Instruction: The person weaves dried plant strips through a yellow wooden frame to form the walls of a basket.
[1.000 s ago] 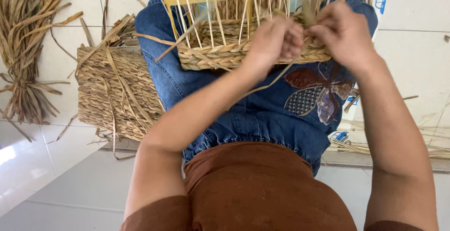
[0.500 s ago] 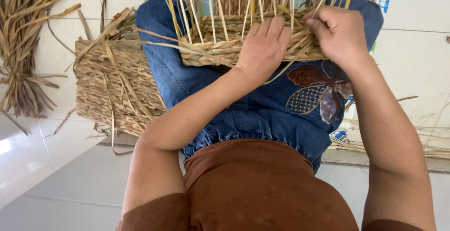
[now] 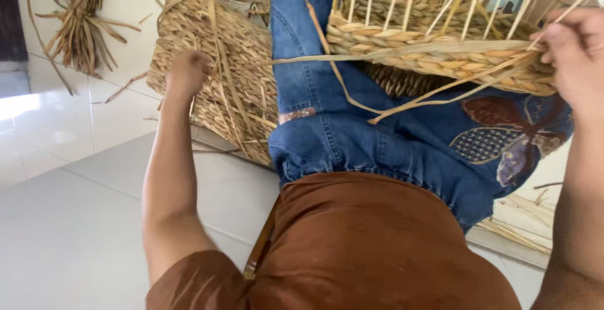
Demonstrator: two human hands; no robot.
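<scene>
A half-woven straw basket (image 3: pixel 440 45) with upright pale ribs rests on my lap, over blue jeans (image 3: pixel 352 140) with a patterned patch. My right hand (image 3: pixel 576 55) grips the woven rim and a loose strand at the basket's right end. My left hand (image 3: pixel 187 71) is off the basket, reaching to the left onto a finished woven mat stack (image 3: pixel 220 83) on the floor, fingers curled against loose straw there. Whether it holds a strand is hidden.
A bundle of dried straw (image 3: pixel 82 27) lies on the white tiled floor (image 3: pixel 63 140) at upper left. Loose strands trail from the basket across my jeans. More straw scraps (image 3: pixel 516 228) lie at lower right.
My left hand has left the basket rim and swung left to the woven stack. My right hand stays on the basket. The view has shifted closer and leftward.
</scene>
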